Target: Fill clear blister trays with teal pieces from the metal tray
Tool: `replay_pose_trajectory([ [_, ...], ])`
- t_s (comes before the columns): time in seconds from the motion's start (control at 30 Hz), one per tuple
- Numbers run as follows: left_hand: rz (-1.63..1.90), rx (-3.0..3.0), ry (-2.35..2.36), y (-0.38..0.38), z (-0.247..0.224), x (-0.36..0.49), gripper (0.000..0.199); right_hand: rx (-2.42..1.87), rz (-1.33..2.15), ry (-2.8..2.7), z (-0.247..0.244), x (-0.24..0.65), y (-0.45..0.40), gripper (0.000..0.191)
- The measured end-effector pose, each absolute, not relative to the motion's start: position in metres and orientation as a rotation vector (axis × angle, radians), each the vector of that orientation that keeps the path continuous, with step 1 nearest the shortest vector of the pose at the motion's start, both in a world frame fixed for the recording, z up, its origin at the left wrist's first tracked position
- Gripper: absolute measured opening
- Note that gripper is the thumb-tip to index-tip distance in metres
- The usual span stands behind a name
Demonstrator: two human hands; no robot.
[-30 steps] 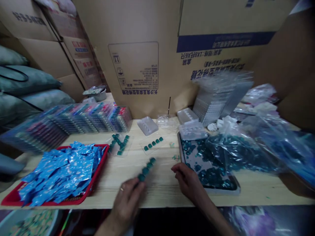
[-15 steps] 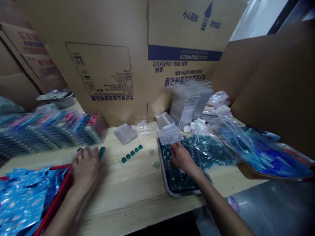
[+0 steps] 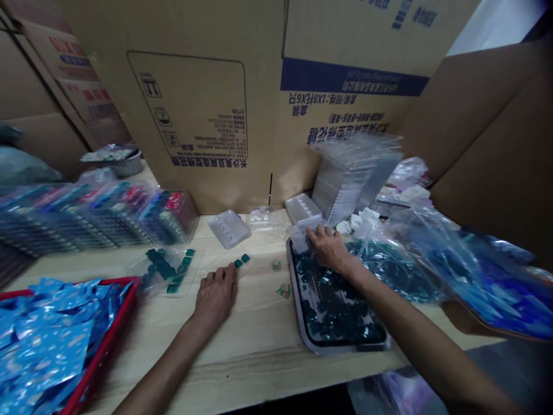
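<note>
My left hand (image 3: 216, 294) lies palm down on the bench (image 3: 254, 369), fingers close together and bent, at the near end of the green cubes (image 3: 241, 260); two show just past my fingertips, and I cannot tell whether I pinch any more beneath. My right hand (image 3: 330, 249) reaches over the far end of the grey tray (image 3: 317, 348), fingers curled onto a clear tray (image 3: 299, 237); my thumb is hidden, so I cannot tell if I grip it or only touch it. The cubes look light, a little soft and perhaps slippery, so I judge them best taken by opposite sides, with little squeeze. The clear tray seems thin, springy and nearly weightless, easily creased, so its edge is the place to hold. The pieces (image 3: 365, 331) in the grey tray are dark, glossy and blocky, like those in the limp, crinkled bag (image 3: 393, 268) beside it; to my left, slick blue packets (image 3: 47, 340) fill a rigid red basket (image 3: 106, 351)
</note>
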State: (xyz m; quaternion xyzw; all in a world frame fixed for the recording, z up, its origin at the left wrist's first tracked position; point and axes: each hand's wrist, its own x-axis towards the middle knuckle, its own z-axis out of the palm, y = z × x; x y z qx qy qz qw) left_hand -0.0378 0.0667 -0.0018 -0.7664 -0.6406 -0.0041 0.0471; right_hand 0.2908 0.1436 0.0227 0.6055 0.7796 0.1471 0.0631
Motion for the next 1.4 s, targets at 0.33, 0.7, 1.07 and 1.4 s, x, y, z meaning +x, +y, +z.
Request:
replay_pose_trajectory([
  [0.33, -0.269, -2.335, -1.711, 0.014, 0.012, -0.074, 0.039, 1.893, 0.435, 2.461, 0.066, 0.309, 0.143, 0.031],
  [0.7, -0.5, -2.142, -2.061, 0.054, 0.014, -0.119, 0.032, 2.133, -0.188, 2.964, 0.075, 0.23, 0.059, 0.027],
  [1.07, -1.438, -2.06, -2.252, 0.039, -0.006, -0.148, 0.035, 2.11, -1.251, 2.84, -0.016, 0.177, 0.003, 0.033],
  [1.4, -0.839, -2.331, -1.955, -0.009, -0.016, -0.112, 0.027, 1.59, -0.27, 2.845, 0.031, 0.1, 0.101, 0.044],
])
